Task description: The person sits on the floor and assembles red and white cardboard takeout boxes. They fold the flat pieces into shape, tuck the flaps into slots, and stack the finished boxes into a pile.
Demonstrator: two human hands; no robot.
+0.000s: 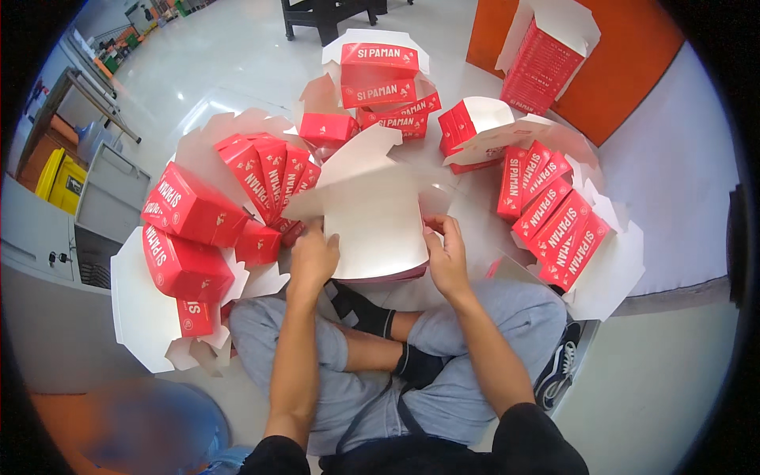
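An open paper food box (376, 226), white inside, stands before my crossed legs with its flaps spread. My left hand (313, 257) holds its left edge near the front corner, fingers curled. The right edge is held by my right hand (446, 252), thumb near the rim and fingers bent round the side wall. Several red boxes with white open lids (194, 206) are stacked close to my left hand. More red boxes (554, 214) lean in a row to the right. Beyond the held box, another stack of red boxes (378, 93) sits on the floor.
A tall red stack of nested boxes (542, 67) stands by an orange panel (598, 103) at the far right. A black-and-white shoe (556, 372) lies beside my right knee. A blue water jug (166, 427) is at the lower left; a yellow bin (59, 180) is farther off.
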